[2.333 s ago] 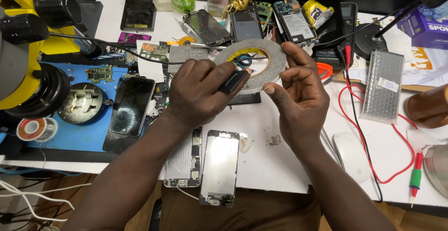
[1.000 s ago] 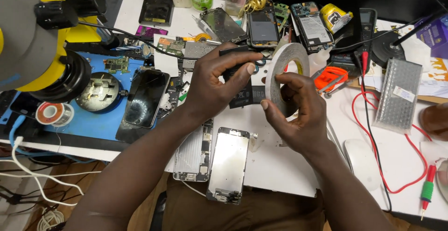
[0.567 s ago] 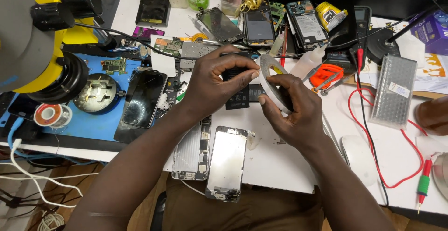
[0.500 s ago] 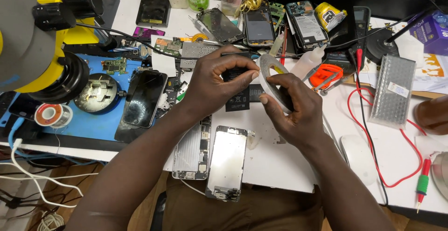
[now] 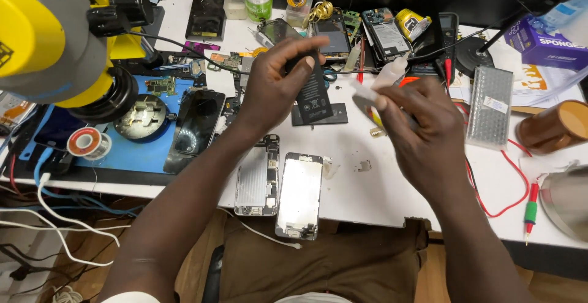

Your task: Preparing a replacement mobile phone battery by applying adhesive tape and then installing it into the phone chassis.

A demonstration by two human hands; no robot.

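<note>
- Left hand (image 5: 272, 88) fingers pinch the black battery (image 5: 313, 91) above the table (image 5: 367, 183); a loose pinch could drop it onto the 2 open phones (image 5: 282, 183)
- Right hand (image 5: 416, 128) fingers close on a blurred tape roll (image 5: 367, 98); tape may snag

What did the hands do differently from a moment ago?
The left hand has lifted the black phone battery up and away from the tape roll. The right hand has tipped the roll edge-on and drawn it rightward, so the two are now apart. The two opened phones on the white bench lie as before.
</note>
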